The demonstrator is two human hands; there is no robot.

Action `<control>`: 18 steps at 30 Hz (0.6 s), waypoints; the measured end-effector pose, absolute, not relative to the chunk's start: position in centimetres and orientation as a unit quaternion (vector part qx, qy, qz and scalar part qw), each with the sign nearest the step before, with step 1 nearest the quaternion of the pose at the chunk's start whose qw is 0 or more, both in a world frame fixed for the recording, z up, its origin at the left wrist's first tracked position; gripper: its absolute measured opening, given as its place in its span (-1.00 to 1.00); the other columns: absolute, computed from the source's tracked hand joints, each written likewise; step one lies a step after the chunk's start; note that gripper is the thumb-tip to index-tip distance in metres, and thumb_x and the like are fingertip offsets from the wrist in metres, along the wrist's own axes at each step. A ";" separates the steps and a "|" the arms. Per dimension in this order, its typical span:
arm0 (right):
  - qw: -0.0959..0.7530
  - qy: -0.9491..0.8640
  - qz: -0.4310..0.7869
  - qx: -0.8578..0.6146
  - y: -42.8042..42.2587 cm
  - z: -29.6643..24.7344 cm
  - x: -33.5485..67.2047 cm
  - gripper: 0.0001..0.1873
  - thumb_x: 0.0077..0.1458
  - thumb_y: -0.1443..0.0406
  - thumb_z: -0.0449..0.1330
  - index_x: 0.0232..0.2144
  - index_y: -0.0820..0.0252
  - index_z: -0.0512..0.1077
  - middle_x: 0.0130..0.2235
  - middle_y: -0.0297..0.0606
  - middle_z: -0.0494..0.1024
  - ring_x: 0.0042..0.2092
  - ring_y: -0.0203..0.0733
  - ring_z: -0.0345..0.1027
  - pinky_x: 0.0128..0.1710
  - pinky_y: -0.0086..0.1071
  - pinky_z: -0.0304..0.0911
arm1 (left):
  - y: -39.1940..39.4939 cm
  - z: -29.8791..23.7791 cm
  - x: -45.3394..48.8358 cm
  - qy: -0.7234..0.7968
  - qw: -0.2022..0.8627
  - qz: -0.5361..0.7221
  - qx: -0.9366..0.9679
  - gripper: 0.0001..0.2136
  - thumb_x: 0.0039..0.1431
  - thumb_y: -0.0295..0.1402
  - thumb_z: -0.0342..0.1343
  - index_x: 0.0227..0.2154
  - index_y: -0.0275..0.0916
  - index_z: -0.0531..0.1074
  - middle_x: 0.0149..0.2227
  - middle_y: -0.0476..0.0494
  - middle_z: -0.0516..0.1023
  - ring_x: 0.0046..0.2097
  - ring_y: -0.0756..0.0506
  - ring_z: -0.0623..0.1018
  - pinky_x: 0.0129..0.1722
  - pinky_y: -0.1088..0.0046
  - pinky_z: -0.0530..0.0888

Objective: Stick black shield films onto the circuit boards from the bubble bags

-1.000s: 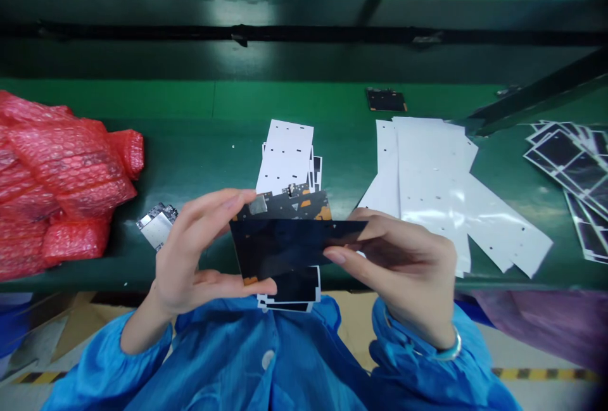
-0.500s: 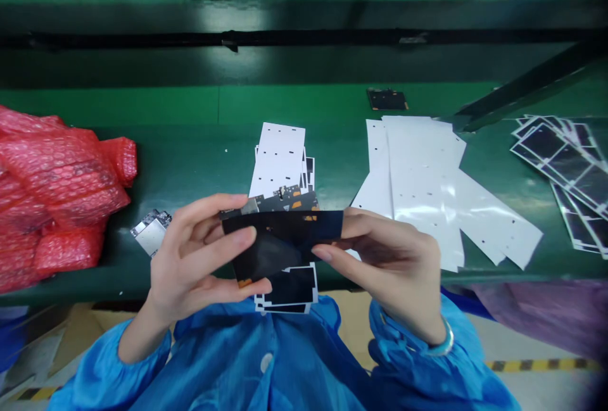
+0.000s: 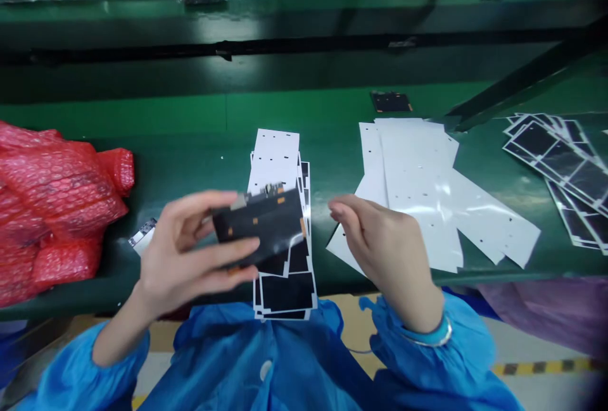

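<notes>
The left hand (image 3: 190,252) grips a black sheet (image 3: 259,224) over a stack of sheets (image 3: 287,292), while the right hand (image 3: 380,240) hangs half-open and empty just beside the stack.

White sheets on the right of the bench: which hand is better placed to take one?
Probably the right hand: it is empty and right beside the white sheets, while the left hand grips a black sheet.

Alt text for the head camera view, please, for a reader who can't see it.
A person's left hand holds a black flat panel with orange patches over a stack of black-and-white film sheets. The right hand is apart from it, beside loose white sheets, on a green workbench with red bubble wrap.
</notes>
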State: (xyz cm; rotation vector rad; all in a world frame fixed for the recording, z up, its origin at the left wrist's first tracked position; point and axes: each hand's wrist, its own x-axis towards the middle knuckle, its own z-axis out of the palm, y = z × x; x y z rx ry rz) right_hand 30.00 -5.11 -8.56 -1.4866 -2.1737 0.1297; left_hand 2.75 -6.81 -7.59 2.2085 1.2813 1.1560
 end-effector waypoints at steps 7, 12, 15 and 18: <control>0.157 -0.883 0.180 -0.403 -5.9 -15.9 26.2 0.16 -0.04 -0.03 0.44 0.40 0.43 0.07 0.43 0.31 0.04 0.48 0.39 -0.20 0.40 0.27 -0.03 | 8.7 -12.8 2.1 0.559 0.205 0.343 0.727 -0.21 -0.03 0.15 0.35 0.22 -0.11 0.36 0.44 -0.39 -0.03 0.45 -0.56 0.07 0.28 -0.31 0.30; 0.186 -0.862 0.258 -0.395 -5.6 -17.4 27.0 -0.16 0.23 0.20 0.29 0.43 0.19 0.03 0.39 0.08 0.24 0.45 0.13 -0.01 0.44 0.20 -0.10 | 1.7 -12.6 1.1 0.552 0.294 0.220 0.749 -0.45 0.27 0.13 0.06 0.12 -0.15 0.44 0.23 -0.34 0.36 0.24 -0.32 0.44 0.20 -0.04 0.47; 0.246 -0.817 0.345 -0.391 -4.6 -16.2 28.3 -0.17 0.25 0.19 0.27 0.44 -0.04 -0.01 0.37 -0.11 0.31 0.42 0.02 0.12 0.44 0.12 -0.03 | -5.1 -11.9 1.5 0.529 0.408 0.205 0.715 -0.61 0.26 0.02 0.15 -0.03 -0.14 0.51 -0.05 -0.16 0.56 -0.06 -0.14 0.59 -0.02 0.24 0.59; 0.265 -0.798 0.369 -0.397 -3.9 -15.1 28.6 -0.10 0.21 0.14 0.31 0.44 -0.13 -0.04 0.43 -0.19 0.20 0.45 0.02 0.04 0.44 0.07 0.02 | -9.2 -12.7 3.2 0.503 0.534 0.254 0.630 -0.75 0.31 -0.12 0.15 -0.25 -0.20 0.55 -0.27 -0.09 0.57 -0.24 -0.06 0.61 -0.23 0.45 0.58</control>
